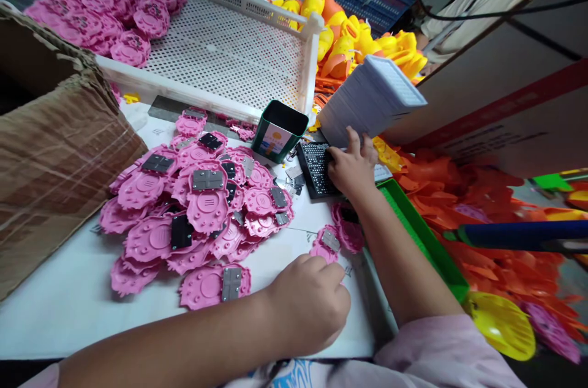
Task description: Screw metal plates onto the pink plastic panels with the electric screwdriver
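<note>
Your right hand [354,171] at the black tray [318,166]

Its fingers bend at the tray's right edge; whether they pinch, I cannot tell. The tray's long side runs away from you. Your left hand [310,302] curls, contents hidden, a pink panel [324,248] just beyond.

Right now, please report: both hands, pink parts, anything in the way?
Right hand at black tray. Left hand curled, palm hidden. Pink parts heaped on table. Possible obstacle: green container beside tray.

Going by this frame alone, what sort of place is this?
Likely a toy assembly workshop: matching pink plastic parts piled on the table, more in a white crate, and yellow duck-like pieces heaped behind.
</note>
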